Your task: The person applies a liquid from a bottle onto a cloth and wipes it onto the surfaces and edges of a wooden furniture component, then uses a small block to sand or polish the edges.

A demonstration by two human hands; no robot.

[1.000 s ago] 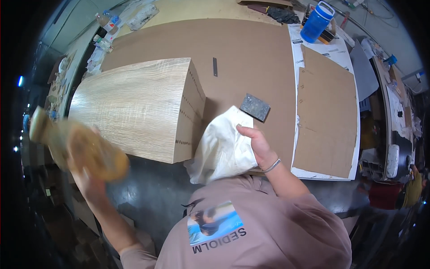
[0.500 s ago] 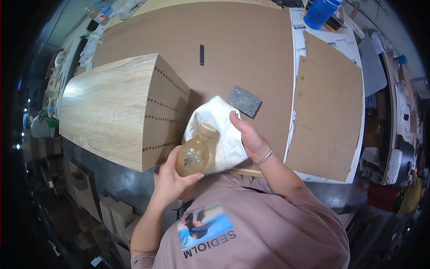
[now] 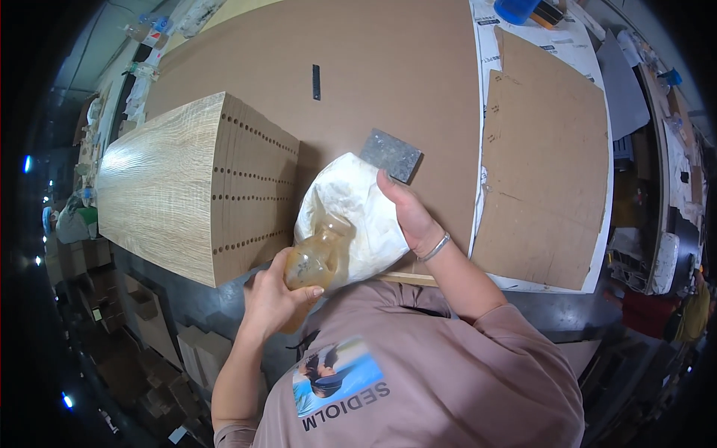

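Observation:
A clear plastic bottle point(image 3: 308, 263), stained brownish yellow inside, is gripped by my left hand point(image 3: 272, 299), with the thumb along its side. Its narrow neck tilts up and away against a white bundle point(image 3: 347, 196) that looks like crumpled cloth or a soft bag. My right hand point(image 3: 413, 219) steadies this bundle from the right, thumb on top and the other fingers hidden behind it. A metal bracelet point(image 3: 435, 246) circles my right wrist. Just beyond the bundle a flat grey block point(image 3: 390, 154) lies on the brown-topped table point(image 3: 403, 67).
At the left stands a wood-grain panel stack point(image 3: 168, 183) with rows of holes in its end. A small black strip point(image 3: 316, 82) lies farther back. Cardboard point(image 3: 541, 175) covers the right side, with a blue container point(image 3: 515, 9) at the far right.
The bottle has shifted slightly left and down, its neck still against the white bundle. Both hands keep their holds. The whole view has shifted a little.

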